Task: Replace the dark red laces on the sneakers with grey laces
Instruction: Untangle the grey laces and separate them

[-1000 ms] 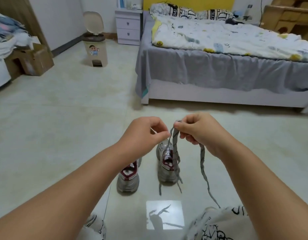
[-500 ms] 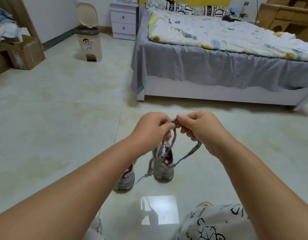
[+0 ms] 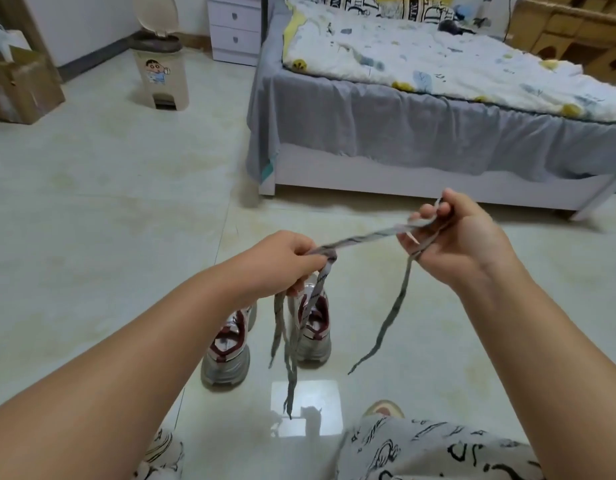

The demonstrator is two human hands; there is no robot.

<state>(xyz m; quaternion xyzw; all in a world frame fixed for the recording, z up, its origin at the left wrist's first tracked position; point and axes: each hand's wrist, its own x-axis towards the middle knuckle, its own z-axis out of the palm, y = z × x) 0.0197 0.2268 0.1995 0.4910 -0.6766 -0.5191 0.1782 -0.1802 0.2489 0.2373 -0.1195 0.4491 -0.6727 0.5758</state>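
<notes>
Tiled bedroom floor (image 3: pixel 92 209), bed (image 3: pixel 421 133) at 1 o'clock; sneakers (image 3: pixel 265 337) sit just below centre, apparently still dark-red laced. Left hand (image 3: pixel 282 261) pinches the bunched grey laces (image 3: pixel 365 235), right hand (image 3: pixel 455 237) fingers curled round one strand. Risk: dangling ends snag together, pulling apart tightens a knot.
</notes>
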